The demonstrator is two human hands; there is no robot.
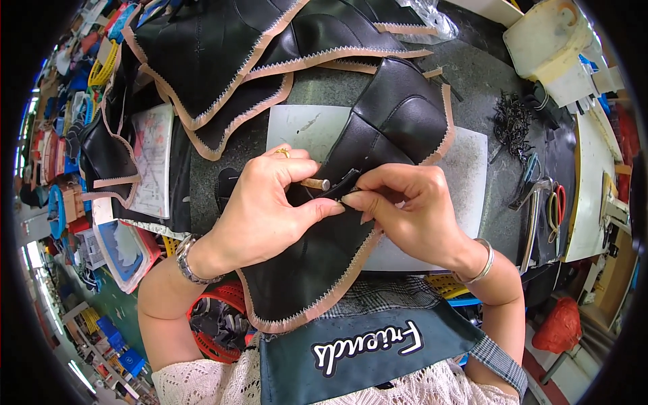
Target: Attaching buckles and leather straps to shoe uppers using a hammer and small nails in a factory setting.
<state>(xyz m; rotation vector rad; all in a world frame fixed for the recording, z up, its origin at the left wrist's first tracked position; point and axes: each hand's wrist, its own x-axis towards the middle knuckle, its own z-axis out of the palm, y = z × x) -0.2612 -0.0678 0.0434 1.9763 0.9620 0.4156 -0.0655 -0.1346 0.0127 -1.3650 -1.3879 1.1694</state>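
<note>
A black leather shoe upper [304, 277] with tan, zigzag-stitched edging lies in front of me, its far part [418, 125] over a pale sheet. My left hand [273, 209] is closed at its middle, thumb tip close to my right fingertips. A short wooden handle [315, 183] shows under the left index finger; the rest of it is hidden. My right hand [408, 202] is pinched closed on a narrow black strap [345, 183] of the upper. The fingertips of both hands almost meet there.
More black leather uppers [202, 61] with tan edging are piled at the far left. At the right lie black scraps [513, 125], a hammer [533, 216] and red-handled scissors [557, 209]. A whitish tub [550, 40] stands far right; a red basket [219, 324] sits below the table edge.
</note>
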